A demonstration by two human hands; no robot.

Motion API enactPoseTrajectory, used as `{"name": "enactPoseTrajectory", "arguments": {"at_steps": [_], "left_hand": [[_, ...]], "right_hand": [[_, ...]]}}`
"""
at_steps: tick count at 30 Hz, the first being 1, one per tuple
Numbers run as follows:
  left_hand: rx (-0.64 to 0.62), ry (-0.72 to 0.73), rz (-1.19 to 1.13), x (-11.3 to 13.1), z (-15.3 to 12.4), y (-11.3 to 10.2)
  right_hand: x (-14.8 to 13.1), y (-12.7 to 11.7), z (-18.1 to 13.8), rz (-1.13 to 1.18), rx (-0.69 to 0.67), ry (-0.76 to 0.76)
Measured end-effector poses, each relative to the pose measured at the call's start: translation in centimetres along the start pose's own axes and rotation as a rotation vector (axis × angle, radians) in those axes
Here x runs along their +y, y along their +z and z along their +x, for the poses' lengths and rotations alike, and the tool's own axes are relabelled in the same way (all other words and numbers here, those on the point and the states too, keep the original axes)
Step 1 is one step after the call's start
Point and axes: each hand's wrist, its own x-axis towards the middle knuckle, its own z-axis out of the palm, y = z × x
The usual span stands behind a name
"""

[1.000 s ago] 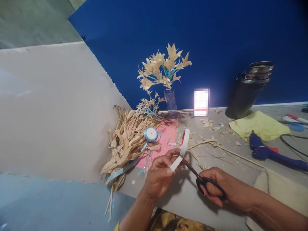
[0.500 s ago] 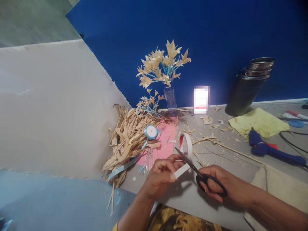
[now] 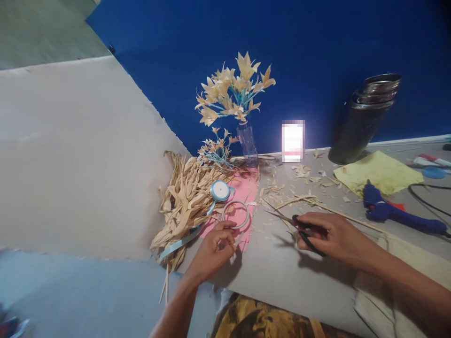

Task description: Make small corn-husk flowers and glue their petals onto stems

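Observation:
My left hand (image 3: 216, 246) has its fingers curled at the lower rim of a roll of white tape (image 3: 247, 213), which stands ring-like above the pink sheet (image 3: 246, 185). A thin pale strip shows beside the thumb; I cannot tell if it is the tape's end. To the right, my right hand (image 3: 326, 237) grips black-handled scissors (image 3: 287, 218), their blades slightly apart and pointing left over the table. A blue ribbon spool (image 3: 220, 190) lies just behind the tape, against a heap of dried husks (image 3: 186, 192).
Dried-husk flowers (image 3: 225, 91) stand in a clear bottle (image 3: 248, 143) at the back. A bright pixelated screen (image 3: 292, 141) and a dark flask (image 3: 362, 122) are by the blue wall. On the right are yellow paper (image 3: 378, 171), a blue glue gun (image 3: 398, 213) and a pale cloth (image 3: 416, 263).
My left hand has moved left and carried the tape roll over the pink sheet, turning it face-on. The scissors have drawn away from the tape strip and risen slightly with my right hand.

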Motion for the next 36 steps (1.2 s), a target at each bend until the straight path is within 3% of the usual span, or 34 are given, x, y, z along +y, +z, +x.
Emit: {"name": "enactPoseTrajectory", "arguments": {"at_steps": [5,9,12,15,19,22,25,27,30,32,34,36], "left_hand": [[0.021,0.01,0.085,-0.3,0.5,-0.6],[0.068,0.031,-0.186,0.4,0.6,-0.6],[-0.029,0.074,-0.522,1.5,1.0,2.2],[-0.14,0.129,-0.6,2.6,1.7,6.3],[-0.169,0.128,-0.72,3.3,2.4,9.2],[-0.118,0.164,-0.778,3.3,2.7,9.3],[-0.071,0.185,-0.837,3.7,3.1,8.8],[-0.058,0.178,-0.834,4.2,3.4,8.5],[-0.018,0.143,-0.716,5.0,3.9,7.8],[0.083,0.088,-0.685,5.2,4.2,7.1],[0.186,0.016,-0.73,5.1,4.5,6.5],[0.212,-0.054,-0.805,4.8,4.6,6.2]], "right_hand": [[1.4,-0.4,0.0,-0.247,0.097,-0.081],[2.1,-1.0,-0.1,-0.28,0.096,-0.114],[1.7,-0.4,-0.1,-0.24,-0.003,-0.071],[0.5,0.9,-0.3,-0.239,-0.065,-0.031],[-1.2,1.9,-0.6,-0.02,-0.257,0.031],[-1.6,1.6,-0.5,0.218,-0.341,0.155],[-1.6,0.8,-0.1,0.391,-0.377,0.172],[-1.5,0.1,0.3,0.35,-0.3,0.126],[-1.7,-1.7,0.3,0.093,-0.029,0.101],[-1.5,-3.5,-0.5,-0.083,0.147,0.141],[-0.6,-5.2,-1.9,-0.264,0.247,0.174],[1.2,-6.2,-3.9,-0.428,0.271,0.163]]}}
